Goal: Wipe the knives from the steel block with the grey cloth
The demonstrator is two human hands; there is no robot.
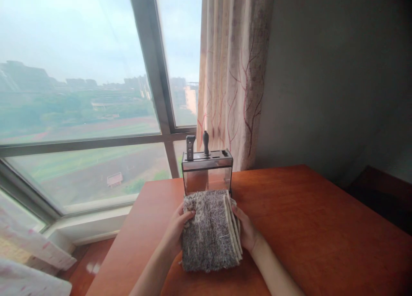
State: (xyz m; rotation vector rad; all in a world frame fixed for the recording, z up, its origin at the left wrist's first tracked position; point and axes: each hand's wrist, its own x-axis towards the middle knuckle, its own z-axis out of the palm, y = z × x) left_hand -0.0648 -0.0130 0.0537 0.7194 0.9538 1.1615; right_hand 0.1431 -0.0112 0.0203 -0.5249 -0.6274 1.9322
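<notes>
A grey, shaggy cloth (207, 231), folded into a thick square with pale layered edges on its right, is held upright between my two hands above the wooden table. My left hand (178, 227) grips its left side, the thumb lying across the front face. On the right side, my right hand (246, 229) clasps the layered edges, with most of its fingers hidden behind the cloth. Just beyond the cloth stands a clear-sided knife block (207, 175) with a dark frame. Two dark-handled tools, a flat handle (190, 148) and a rounded handle (206, 142), stick up from its slotted top.
The reddish-brown wooden table (289, 218) stretches out around the hands. Behind it hang a patterned curtain (231, 72) and a large framed window (151, 64). A grey wall (322, 81) rises at the right, and more pale curtain (28, 261) shows at lower left.
</notes>
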